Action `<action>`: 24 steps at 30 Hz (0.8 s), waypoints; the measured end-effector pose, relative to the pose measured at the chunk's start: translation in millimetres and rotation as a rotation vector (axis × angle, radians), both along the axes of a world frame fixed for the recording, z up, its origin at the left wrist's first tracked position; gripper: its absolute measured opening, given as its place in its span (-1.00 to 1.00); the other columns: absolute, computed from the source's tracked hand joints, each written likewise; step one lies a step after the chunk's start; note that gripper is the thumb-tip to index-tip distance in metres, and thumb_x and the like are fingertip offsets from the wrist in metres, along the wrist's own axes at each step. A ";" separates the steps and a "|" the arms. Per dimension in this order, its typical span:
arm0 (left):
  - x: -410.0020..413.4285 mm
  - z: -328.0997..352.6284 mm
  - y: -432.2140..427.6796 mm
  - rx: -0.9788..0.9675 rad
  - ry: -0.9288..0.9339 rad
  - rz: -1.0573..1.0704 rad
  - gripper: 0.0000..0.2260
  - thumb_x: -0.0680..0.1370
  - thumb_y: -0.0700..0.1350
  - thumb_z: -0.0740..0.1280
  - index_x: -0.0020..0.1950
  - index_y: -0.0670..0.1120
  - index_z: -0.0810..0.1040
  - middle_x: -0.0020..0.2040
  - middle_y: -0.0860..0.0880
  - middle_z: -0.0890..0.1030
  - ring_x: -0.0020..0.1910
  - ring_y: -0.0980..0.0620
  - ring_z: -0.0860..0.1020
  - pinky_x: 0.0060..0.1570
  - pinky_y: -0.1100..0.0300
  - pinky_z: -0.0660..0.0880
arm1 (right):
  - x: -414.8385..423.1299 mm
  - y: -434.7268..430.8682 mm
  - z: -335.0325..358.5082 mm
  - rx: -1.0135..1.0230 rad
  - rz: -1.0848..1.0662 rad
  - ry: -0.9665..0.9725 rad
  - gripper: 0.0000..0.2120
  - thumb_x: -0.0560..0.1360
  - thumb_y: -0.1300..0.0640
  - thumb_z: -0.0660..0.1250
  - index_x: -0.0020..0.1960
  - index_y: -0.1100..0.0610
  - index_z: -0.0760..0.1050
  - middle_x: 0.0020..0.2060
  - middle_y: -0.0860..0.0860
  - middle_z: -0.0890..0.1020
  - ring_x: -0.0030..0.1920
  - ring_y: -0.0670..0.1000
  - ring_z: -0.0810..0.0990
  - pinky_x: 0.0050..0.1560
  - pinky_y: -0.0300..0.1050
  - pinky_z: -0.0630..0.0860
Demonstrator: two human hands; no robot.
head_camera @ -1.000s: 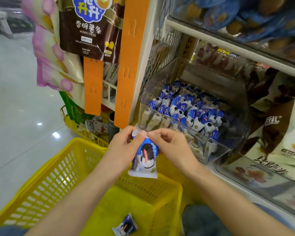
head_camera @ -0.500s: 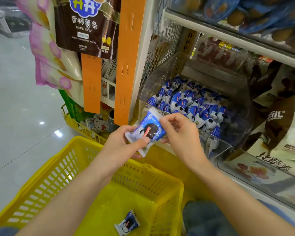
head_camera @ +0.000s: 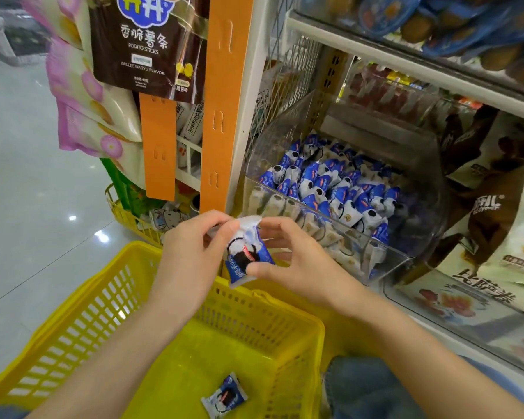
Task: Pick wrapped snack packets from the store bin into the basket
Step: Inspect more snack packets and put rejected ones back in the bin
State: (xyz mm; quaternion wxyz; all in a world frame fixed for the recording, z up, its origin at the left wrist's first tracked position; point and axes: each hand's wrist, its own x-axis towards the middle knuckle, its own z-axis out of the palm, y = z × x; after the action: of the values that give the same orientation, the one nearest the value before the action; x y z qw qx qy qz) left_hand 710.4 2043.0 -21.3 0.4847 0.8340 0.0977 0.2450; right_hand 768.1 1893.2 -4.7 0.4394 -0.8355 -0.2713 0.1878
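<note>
One packet (head_camera: pixel 224 395) in basket (head_camera: pixel 82 322); both hands (head_camera: pixel 191 255) (head_camera: pixel 297 264) pinch second packet (head_camera: pixel 246 258) between fingertips; bin (head_camera: pixel 406 258) mostly full.

The shelf (head_camera: pixel 436 334) holds a clear bin (head_camera: pixel 418 176) at 1 o'clock, heaped with blue packets (head_camera: pixel 330 182). Bags (head_camera: pixel 496 225) lie at the bin's 3 o'clock.

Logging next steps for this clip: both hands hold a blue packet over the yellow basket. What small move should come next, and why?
Likely bring the held packet slightly nearer and release it. The left hand and right hand pinch it above the far rim of the basket, whose floor already holds a loose packet.
</note>
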 end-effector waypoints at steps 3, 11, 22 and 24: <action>-2.9 -2.5 -4.7 0.088 0.001 -0.061 -0.83 0.52 -0.11 0.32 -0.24 0.11 0.54 -0.36 0.15 0.57 -0.30 0.24 0.51 -0.34 0.45 0.35 | -2.2 1.4 1.7 0.111 -0.041 -0.037 -0.75 0.45 0.12 0.38 0.11 0.03 0.45 -0.05 -0.05 0.61 0.00 -0.11 0.58 0.07 -0.13 0.53; 1.6 -3.7 -8.6 -0.282 0.110 -0.117 -0.89 0.53 -0.09 0.29 -0.17 -0.02 0.57 -0.30 0.02 0.64 -0.32 0.17 0.57 -0.27 0.11 0.53 | 2.5 0.6 0.5 0.234 -0.143 0.039 -0.92 0.48 0.20 0.34 -0.16 0.05 0.51 -0.17 0.09 0.66 -0.16 0.06 0.63 -0.04 0.11 0.58; 1.4 -2.1 -11.3 -0.356 0.201 -0.176 -0.79 0.56 -0.08 0.25 -0.25 -0.11 0.49 -0.26 -0.23 0.54 -0.24 -0.14 0.52 -0.24 -0.09 0.49 | -3.5 -1.5 -5.3 0.018 -0.014 -0.670 -0.89 0.48 0.07 0.33 -0.11 0.11 0.56 -0.21 -0.05 0.58 -0.19 -0.09 0.54 -0.20 -0.08 0.53; 2.7 -2.8 -11.3 -0.364 0.214 -0.177 -0.82 0.55 -0.06 0.25 -0.18 -0.12 0.52 -0.19 -0.23 0.58 -0.16 -0.15 0.58 -0.13 -0.14 0.52 | -3.1 -1.9 -5.0 0.015 -0.036 -0.719 -0.89 0.48 0.07 0.34 -0.11 0.11 0.57 -0.22 -0.07 0.58 -0.18 -0.11 0.52 -0.20 -0.16 0.50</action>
State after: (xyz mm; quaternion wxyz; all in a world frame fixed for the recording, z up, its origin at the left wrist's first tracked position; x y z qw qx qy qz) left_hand 713.1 2031.7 -24.1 0.6336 0.7593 0.1178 0.0901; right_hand 765.0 1891.2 -9.7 0.3253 -0.8494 -0.3953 -0.1281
